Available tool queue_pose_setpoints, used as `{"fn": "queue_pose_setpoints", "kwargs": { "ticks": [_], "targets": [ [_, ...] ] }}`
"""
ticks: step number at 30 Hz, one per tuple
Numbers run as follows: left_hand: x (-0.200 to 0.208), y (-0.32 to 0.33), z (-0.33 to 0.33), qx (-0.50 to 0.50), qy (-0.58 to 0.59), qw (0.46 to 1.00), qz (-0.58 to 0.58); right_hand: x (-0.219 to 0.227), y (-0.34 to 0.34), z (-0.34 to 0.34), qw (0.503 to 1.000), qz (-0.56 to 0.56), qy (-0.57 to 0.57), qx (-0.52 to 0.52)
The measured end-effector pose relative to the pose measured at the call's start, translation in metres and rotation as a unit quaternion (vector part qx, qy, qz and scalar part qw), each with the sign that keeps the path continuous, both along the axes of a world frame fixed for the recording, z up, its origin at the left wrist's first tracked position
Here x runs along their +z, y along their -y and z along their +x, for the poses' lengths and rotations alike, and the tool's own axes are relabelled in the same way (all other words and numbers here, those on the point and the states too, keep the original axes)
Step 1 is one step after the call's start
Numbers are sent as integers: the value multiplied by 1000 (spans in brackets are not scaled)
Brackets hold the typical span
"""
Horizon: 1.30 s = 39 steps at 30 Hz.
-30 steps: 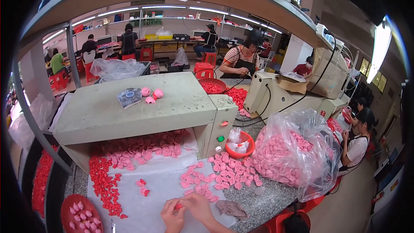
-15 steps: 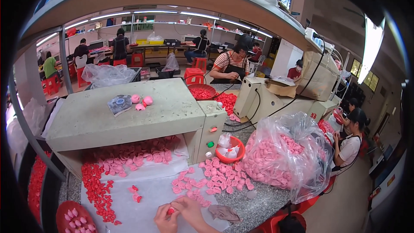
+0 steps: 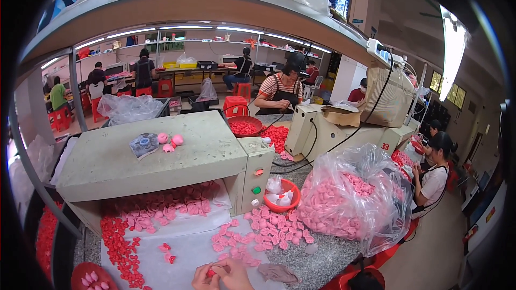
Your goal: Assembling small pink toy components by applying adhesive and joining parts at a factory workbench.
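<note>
My left hand [image 3: 202, 279] is closed around a small red-and-pink soft piece [image 3: 211, 273], largely hidden by the fingers. My right hand [image 3: 234, 276] meets it from the right, fingers bent and pressed against the same piece. Both hands are above white sheeting [image 3: 185, 252] at the front of the table. Just beyond them lie loose pink shell-like pieces [image 3: 274, 228]. To the left a strip of small red pieces [image 3: 122, 252] runs along the sheet, with a pink-and-red pair [image 3: 167, 253] near its middle. A grey rag [image 3: 278, 273] lies right of my hands.
A grey-green machine [image 3: 156, 150] with pink pieces in its opening stands ahead. Right of it are an orange bowl [image 3: 282, 196] with white bottles and a clear bag [image 3: 352, 204] of pink pieces. A red tray [image 3: 91, 274] sits front left. Several people work beyond.
The whole scene has shifted in the picture, so my hands appear lower. They stay together around the small piece; my right fingers have curled closer over it.
</note>
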State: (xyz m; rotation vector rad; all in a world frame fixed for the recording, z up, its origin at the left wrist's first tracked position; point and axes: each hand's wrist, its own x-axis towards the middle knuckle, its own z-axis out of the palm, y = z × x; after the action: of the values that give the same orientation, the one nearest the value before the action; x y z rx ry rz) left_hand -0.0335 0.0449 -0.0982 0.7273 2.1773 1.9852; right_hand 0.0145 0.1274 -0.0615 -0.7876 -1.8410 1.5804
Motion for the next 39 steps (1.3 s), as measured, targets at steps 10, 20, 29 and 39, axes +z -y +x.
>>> {"fn": "queue_pose_setpoints", "kwargs": {
  "ticks": [10, 20, 29, 39],
  "targets": [
    [28, -11, -2, -16, -39, 994, 101, 17, -3, -6, 997, 30, -65, -10],
    [29, -2, -13, -63, 87, 980, 165, 29, -42, -5, 984, -136, -88, 73],
    [34, 3, -7, -103, 83, 980, 151, 46, -8, 0, 979, 192, 12, 70],
    [37, 2, -7, -140, 97, 973, 154, 44, -27, -1, 967, 245, 19, 67]
  ]
}}
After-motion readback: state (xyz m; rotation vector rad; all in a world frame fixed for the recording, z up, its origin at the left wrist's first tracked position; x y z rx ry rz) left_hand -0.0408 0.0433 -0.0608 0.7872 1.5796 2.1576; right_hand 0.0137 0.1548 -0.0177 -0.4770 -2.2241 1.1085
